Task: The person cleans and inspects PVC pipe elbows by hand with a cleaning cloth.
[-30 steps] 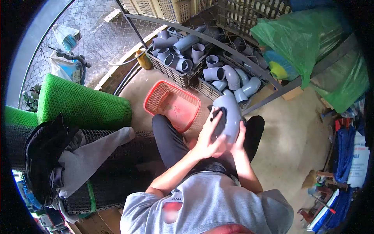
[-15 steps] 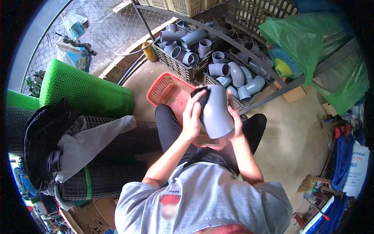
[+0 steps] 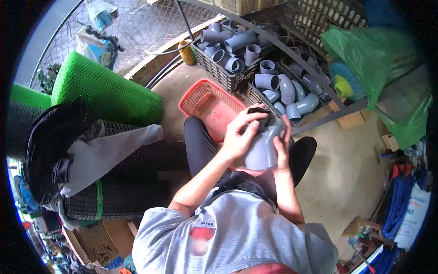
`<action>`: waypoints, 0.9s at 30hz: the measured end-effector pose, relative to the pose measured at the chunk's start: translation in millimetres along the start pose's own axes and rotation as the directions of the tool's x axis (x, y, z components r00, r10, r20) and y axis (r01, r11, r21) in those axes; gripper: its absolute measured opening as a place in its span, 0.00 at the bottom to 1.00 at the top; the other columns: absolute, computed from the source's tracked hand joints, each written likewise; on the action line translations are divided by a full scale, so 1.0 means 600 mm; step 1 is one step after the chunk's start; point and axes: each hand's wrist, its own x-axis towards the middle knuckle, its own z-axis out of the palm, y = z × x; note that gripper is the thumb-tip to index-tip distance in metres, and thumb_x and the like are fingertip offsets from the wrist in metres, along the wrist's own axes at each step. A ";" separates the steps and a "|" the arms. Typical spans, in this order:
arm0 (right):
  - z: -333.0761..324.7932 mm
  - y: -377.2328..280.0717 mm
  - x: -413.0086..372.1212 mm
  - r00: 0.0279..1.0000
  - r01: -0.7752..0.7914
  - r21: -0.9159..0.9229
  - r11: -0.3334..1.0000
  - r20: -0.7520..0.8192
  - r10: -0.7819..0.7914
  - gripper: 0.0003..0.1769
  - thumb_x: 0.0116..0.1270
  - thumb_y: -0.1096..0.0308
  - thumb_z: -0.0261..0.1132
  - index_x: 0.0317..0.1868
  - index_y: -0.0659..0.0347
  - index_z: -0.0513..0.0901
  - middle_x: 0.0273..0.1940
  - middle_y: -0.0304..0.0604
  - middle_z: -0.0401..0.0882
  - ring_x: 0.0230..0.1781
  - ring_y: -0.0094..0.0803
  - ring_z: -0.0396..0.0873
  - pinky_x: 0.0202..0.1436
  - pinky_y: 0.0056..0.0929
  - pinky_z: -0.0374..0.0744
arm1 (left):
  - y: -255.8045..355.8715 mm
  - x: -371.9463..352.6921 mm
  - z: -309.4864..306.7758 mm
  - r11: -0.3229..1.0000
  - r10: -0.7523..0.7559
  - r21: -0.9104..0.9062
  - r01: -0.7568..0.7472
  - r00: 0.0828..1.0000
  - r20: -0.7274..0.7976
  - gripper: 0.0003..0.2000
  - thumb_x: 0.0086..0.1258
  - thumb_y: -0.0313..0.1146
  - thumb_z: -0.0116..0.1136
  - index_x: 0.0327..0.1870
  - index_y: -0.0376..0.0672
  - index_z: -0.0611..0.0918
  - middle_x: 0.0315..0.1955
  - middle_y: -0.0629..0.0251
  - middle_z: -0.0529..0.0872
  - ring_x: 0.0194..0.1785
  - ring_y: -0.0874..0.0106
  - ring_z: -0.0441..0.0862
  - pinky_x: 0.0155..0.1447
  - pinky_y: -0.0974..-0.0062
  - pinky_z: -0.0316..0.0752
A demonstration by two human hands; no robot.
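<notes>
Above my lap is a grey pipe fitting (image 3: 259,152), its wide end toward my body. My left hand (image 3: 241,133) presses a black cloth (image 3: 258,119) against the fitting's upper left part, its fingers closed on the cloth. On the other side, my right hand (image 3: 282,148) grips the fitting with its fingers along the right wall. Beyond my hands, a red plastic basket (image 3: 191,97) stands on the floor between my legs.
Dark crates (image 3: 222,75) of grey pipe fittings stand ahead, behind a metal bar. Green mesh rolls (image 3: 107,89) and dark mesh rolls with clothing (image 3: 109,150) lie at the left. A green plastic bag (image 3: 360,55) hangs at the right, above a cardboard box (image 3: 350,119).
The fitting has turned and come slightly nearer my body. My left hand has moved right with the black cloth, over the fitting's far end. The view has shifted a little.
</notes>
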 end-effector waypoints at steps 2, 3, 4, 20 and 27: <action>-0.022 0.008 -0.015 0.985 -0.170 0.256 0.952 0.056 0.161 0.40 0.73 0.51 0.62 0.80 0.56 0.59 0.75 0.51 0.63 0.75 0.44 0.65 0.77 0.47 0.66 | 0.006 -0.020 0.014 0.981 0.097 0.158 -0.111 0.991 0.097 0.11 0.73 0.32 0.59 0.51 0.40 0.88 0.60 0.52 0.84 0.72 0.54 0.74 0.77 0.54 0.64; -0.070 0.038 -0.022 0.955 -0.297 0.397 0.869 0.137 0.264 0.39 0.74 0.48 0.59 0.79 0.54 0.61 0.75 0.49 0.65 0.75 0.42 0.66 0.77 0.47 0.67 | 0.013 -0.027 0.018 0.950 0.137 0.256 -0.181 0.974 0.181 0.11 0.69 0.33 0.62 0.49 0.44 0.89 0.55 0.56 0.87 0.69 0.55 0.77 0.75 0.53 0.67; -0.104 0.071 -0.033 0.957 -0.291 0.502 0.815 0.176 0.233 0.35 0.77 0.45 0.53 0.76 0.56 0.65 0.73 0.46 0.69 0.73 0.38 0.70 0.76 0.44 0.70 | 0.015 -0.034 0.021 0.911 0.205 0.296 -0.287 0.939 0.277 0.11 0.67 0.33 0.63 0.47 0.46 0.90 0.52 0.59 0.88 0.67 0.58 0.79 0.73 0.54 0.69; -0.089 0.056 -0.001 0.871 -0.469 0.515 0.717 0.138 0.471 0.43 0.75 0.31 0.52 0.74 0.58 0.68 0.69 0.52 0.73 0.68 0.43 0.76 0.71 0.48 0.75 | -0.025 -0.066 0.011 0.913 0.092 0.342 -0.223 0.929 0.359 0.13 0.69 0.34 0.60 0.52 0.47 0.89 0.62 0.60 0.85 0.76 0.53 0.70 0.79 0.49 0.60; -0.145 0.148 -0.020 0.931 -0.365 0.309 0.878 0.130 0.341 0.35 0.82 0.37 0.42 0.75 0.51 0.68 0.71 0.45 0.71 0.71 0.36 0.71 0.76 0.40 0.71 | -0.020 -0.022 0.000 0.881 0.164 0.248 -0.403 0.752 0.638 0.17 0.67 0.37 0.60 0.56 0.47 0.86 0.63 0.60 0.83 0.75 0.55 0.72 0.81 0.44 0.54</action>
